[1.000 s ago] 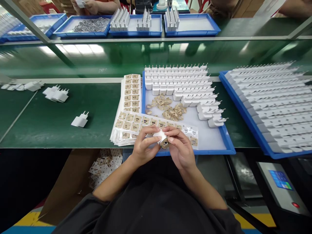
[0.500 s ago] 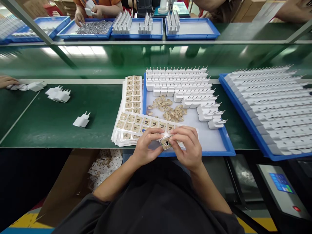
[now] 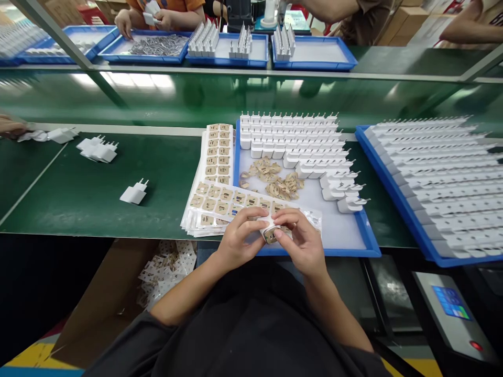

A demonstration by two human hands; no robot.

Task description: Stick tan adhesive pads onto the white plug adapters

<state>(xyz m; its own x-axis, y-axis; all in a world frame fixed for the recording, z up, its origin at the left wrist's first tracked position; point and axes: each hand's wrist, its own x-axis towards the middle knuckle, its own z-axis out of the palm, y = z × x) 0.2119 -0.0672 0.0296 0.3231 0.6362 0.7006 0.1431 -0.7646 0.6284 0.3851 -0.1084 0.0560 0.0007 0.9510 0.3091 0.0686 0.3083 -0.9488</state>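
Between my hands is a white plug-in charger (image 3: 269,234), its face with a tan sticker and a dark port tilted toward me. My left hand (image 3: 242,236) grips the charger from the left. Closed on its right side is my right hand (image 3: 301,241), with the thumb pressed on the tan face. Just beyond my fingers lies a sheet of tan stickers (image 3: 220,199), on a stack of such sheets (image 3: 215,157). A blue tray (image 3: 367,235) behind my hands carries rows of white chargers (image 3: 291,136) and a loose heap of tan pieces (image 3: 285,186).
A second blue tray (image 3: 396,209) full of chargers stands at right. Loose chargers (image 3: 134,192) sit on the green belt (image 3: 78,209) at left, near another person's hand (image 3: 11,126). Several blue trays line the far shelf, where co-workers sit. Below is a cardboard box (image 3: 94,298) with scraps.
My right thumb has moved onto the charger's tan face, covering more of it. The charger has tilted slightly in my fingers. The whole view has shifted a little.
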